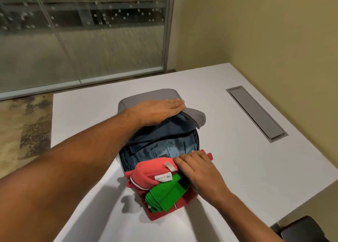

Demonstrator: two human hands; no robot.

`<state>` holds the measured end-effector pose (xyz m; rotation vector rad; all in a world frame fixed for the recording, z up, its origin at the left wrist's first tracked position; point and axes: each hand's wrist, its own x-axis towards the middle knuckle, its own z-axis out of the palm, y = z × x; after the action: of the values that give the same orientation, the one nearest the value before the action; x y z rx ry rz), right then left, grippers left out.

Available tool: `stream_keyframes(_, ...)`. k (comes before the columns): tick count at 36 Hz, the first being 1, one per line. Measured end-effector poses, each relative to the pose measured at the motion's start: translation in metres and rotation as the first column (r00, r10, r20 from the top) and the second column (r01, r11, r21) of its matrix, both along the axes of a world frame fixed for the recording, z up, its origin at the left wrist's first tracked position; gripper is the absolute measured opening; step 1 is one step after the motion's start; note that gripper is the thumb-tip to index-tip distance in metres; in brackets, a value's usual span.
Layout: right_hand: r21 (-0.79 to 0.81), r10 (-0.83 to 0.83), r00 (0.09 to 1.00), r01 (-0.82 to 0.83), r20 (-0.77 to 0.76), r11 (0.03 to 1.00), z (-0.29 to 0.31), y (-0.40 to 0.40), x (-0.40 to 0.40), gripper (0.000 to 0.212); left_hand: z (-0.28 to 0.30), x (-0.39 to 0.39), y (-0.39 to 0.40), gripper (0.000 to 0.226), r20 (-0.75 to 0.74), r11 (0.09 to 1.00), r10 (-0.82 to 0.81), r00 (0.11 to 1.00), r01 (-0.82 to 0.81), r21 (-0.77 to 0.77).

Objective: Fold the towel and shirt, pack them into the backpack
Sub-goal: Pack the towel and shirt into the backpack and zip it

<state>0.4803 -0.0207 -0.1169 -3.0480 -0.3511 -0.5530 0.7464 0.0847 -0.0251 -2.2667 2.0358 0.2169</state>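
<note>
**Packing nears its close as folded clothes go into the bag**

As one backpack [161, 102] is lying open on the white surface [228, 168], a person is pressing its grey flap back with the left hand [161, 110], fingers flat and released, gripping nothing. The right hand [197, 170] is lying over the near edge of the bundle, fingers curling onto the red cloth, apparently grasping it. One red shirt [155, 170], folded with its label showing, and one green towel [164, 196], folded and sitting on top, are resting at the mouth of the bag, partly inside the blue lining and partly out on the surface.

The bundle is looking likely to come apart if it is being pushed from one side only: the towel is sitting loose on the shirt and could be sliding off. The flap could also be dropping shut once the left hand lifts. One grey cable hatch [256, 113] is set in the surface well apart.
</note>
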Motion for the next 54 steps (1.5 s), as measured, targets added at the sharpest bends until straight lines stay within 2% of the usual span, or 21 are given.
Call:
stream_keyframes(4, 0.017, 0.017, 1.000, -0.017, -0.017, 1.000, 0.014, -0.008, 0.019, 0.036, 0.010, 0.010, -0.001, 0.075, -0.070, 0.999, 0.036, 0.997, -0.038, -0.038)
stream_keyframes(12, 0.008, 0.002, 1.000, -0.002, -0.030, 1.000, 0.012, -0.027, 0.055, 0.036, 0.029, 0.033, -0.006, 0.092, -0.053, 0.992, 0.042, 0.998, -0.048, -0.114)
stream_keyframes(20, -0.031, -0.031, 0.986, 0.026, -0.163, 0.999, -0.027, -0.045, 0.085, 0.042, 0.038, 0.043, -0.007, 0.095, -0.094, 0.978, 0.122, 0.988, -0.136, -0.160)
stream_keyframes(25, 0.001, -0.110, 0.990, 0.111, -0.084, 0.994, -0.038, -0.037, 0.094, 0.042, 0.042, 0.050, -0.007, 0.092, -0.112, 0.968, 0.137, 0.984, -0.157, -0.197)
stream_keyframes(31, 0.033, -0.221, 0.973, 0.223, -0.061, 0.974, -0.050, -0.028, 0.105, 0.062, 0.044, 0.056, -0.011, 0.092, -0.116, 0.957, 0.178, 0.977, -0.199, -0.210)
stream_keyframes(36, 0.073, -0.205, 0.979, 0.204, 0.012, 0.976, -0.063, -0.019, 0.098, 0.057, 0.039, 0.058, -0.012, 0.095, -0.120, 0.953, 0.192, 0.974, -0.215, -0.215)
stream_keyframes(39, 0.108, -0.141, 0.980, 0.157, -0.142, 0.982, -0.073, -0.015, 0.092, 0.065, 0.037, 0.061, -0.014, 0.094, -0.121, 0.947, 0.200, 0.972, -0.223, -0.231)
stream_keyframes(41, 0.085, -0.148, 0.935, 0.185, -0.323, 0.979, -0.077, -0.012, 0.092, 0.092, 0.038, 0.062, -0.016, 0.095, -0.115, 0.944, 0.195, 0.974, -0.218, -0.249)
stream_keyframes(44, 0.034, -0.153, 0.867, 0.192, -0.475, 0.981, -0.079, -0.008, 0.098, 0.123, 0.040, 0.064, -0.019, 0.098, -0.105, 0.935, 0.189, 0.976, -0.211, -0.286)
stream_keyframes(48, 0.023, -0.195, 0.789, 0.256, -0.583, 0.966, -0.075, -0.001, 0.110, 0.137, 0.046, 0.063, -0.023, 0.103, -0.098, 0.925, 0.174, 0.980, -0.197, -0.325)
stream_keyframes(54, 0.021, -0.188, 0.611, 0.318, -0.769, 0.948, -0.071, -0.003, 0.135, 0.149, 0.055, 0.058, -0.024, 0.101, -0.095, 0.914, 0.171, 0.981, -0.194, -0.358)
